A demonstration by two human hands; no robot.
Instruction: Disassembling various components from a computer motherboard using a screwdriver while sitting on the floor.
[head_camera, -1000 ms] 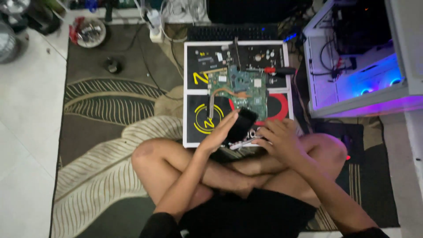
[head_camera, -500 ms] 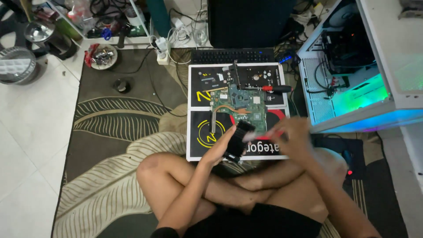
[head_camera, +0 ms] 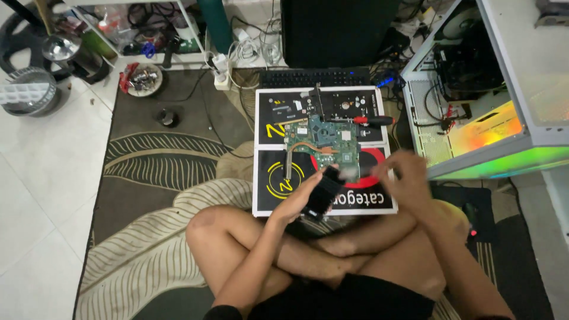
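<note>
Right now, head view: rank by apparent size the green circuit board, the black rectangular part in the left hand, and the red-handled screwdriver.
1. Green circuit board, clearly largest.
2. Black rectangular part in the left hand; nearer the camera, so flattered.
3. Red-handled screwdriver, thinnest.

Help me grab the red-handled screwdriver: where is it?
In the head view, the red-handled screwdriver lies on the black mat, right of centre, just above the green circuit board.

Black keyboard (head_camera: pixel 314 77), red-handled screwdriver (head_camera: pixel 372 120), open lit computer case (head_camera: pixel 474 101), mouse (head_camera: pixel 168 117)
</note>
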